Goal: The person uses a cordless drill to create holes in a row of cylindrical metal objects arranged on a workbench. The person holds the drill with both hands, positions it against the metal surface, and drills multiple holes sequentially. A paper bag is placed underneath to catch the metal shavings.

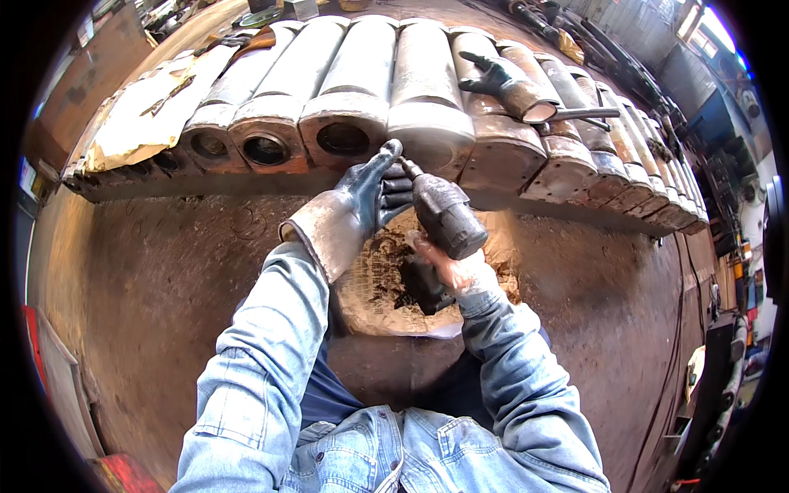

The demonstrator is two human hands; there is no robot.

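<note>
Metal cylinders [359,62] lie beyond my right hand [450,267], clasping a power tool [448,215]; left hand [366,193], loosely spread, beside it.

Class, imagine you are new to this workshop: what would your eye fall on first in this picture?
The row of grey metal cylinders curving across the upper part stands out first. Below it, near the centre, the right hand holds a dark power tool, its tip beside the gloved left hand. A loose glove lies on the cylinders, right of centre.
</note>
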